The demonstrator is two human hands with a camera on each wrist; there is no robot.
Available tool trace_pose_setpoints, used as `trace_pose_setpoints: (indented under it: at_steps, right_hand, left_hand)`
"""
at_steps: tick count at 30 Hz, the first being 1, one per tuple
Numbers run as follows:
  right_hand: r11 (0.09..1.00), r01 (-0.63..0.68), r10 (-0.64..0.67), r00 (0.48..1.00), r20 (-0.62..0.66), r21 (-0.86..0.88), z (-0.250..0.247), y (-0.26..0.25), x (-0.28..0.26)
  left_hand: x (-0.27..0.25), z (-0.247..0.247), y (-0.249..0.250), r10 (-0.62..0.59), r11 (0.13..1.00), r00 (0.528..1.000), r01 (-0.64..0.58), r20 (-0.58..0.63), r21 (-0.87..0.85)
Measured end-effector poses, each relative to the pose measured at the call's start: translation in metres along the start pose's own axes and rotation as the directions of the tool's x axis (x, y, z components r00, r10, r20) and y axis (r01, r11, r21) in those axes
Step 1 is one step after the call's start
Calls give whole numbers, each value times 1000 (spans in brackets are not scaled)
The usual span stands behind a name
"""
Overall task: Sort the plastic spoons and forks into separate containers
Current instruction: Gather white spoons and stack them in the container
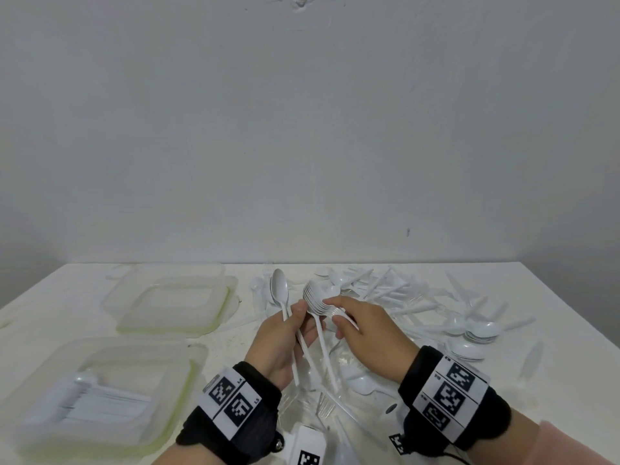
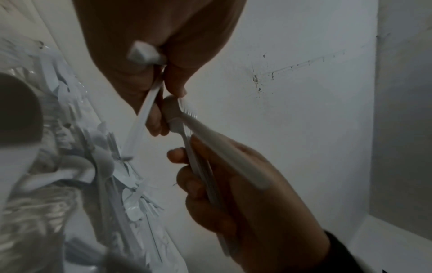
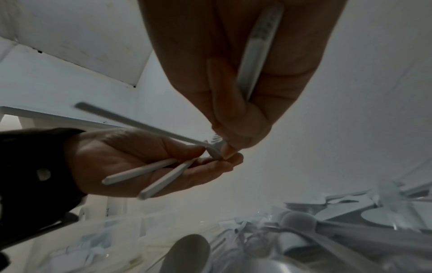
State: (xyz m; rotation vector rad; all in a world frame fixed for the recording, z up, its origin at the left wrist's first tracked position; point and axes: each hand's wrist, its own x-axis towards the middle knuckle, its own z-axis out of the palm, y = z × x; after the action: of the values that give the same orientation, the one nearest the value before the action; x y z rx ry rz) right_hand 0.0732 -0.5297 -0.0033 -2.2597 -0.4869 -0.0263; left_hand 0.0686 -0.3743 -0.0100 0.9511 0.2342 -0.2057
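the spoons (image 1: 313, 302) stand mid-frame in the left hand (image 1: 285, 344), fingers curled round their handles, long axis toward the bottom edge, while the right hand (image 1: 365, 333) pinches the stacked bowls, touching, with the lower-left container (image 1: 188, 370) nearer the left hand.

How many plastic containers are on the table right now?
2. One container sits at the far left of the table and looks empty. The other container sits nearer on the left and holds a stack of white cutlery. Any others would be out of view.
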Motion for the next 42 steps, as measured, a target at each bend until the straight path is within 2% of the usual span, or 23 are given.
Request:
trace_pose_setpoints:
  at_steps: [5, 9, 12, 14, 17, 20, 23, 28, 33, 37, 42]
  right_hand:
    - [998, -34, 32, 999, 42, 50, 7, -2, -1]
    - [997, -49, 54, 994, 96, -55, 8, -1, -3]
    - [993, -114, 110, 988, 108, 38, 4, -1, -3]
    - [981, -149, 145, 989, 43, 125, -2, 0, -1]
    - [980, -105, 127, 984, -126, 166, -17, -1, 8]
    - [972, -60, 100, 981, -168, 226, -29, -7, 21]
    - [928, -71, 112, 990, -91, 365, -34, -15, 31]
    - [944, -80, 111, 990, -82, 321, -29, -15, 36]
    - [931, -131, 155, 987, -43, 339, -29, -8, 37]
    - [919, -171, 170, 985, 33, 356, -36, -6, 37]
    - [905, -190, 158, 981, 114, 380, -35, -5, 36]
  left_hand:
    - [1, 2, -7, 49, 998, 999, -49, -1, 29]
    - [2, 3, -8, 53, 998, 999, -53, 8, 43]
    - [2, 3, -6, 76, 996, 997, -76, -3, 47]
    - [2, 1, -5, 88, 995, 996, -88, -8, 45]
    - [-1, -1, -3, 48, 997, 999, -49, 14, 64]
    - [-6, 1, -4, -29, 988, 995, 14, 96, 152]
    - [-13, 7, -8, -103, 966, 980, 58, 169, 252]
    - [-19, 11, -13, -157, 940, 964, 79, 216, 332]
    - [-20, 7, -12, -164, 920, 968, 82, 188, 383]
    - [-16, 4, -5, -160, 942, 977, 110, 138, 316]
    - [-10, 3, 4, -146, 969, 978, 111, 150, 219]
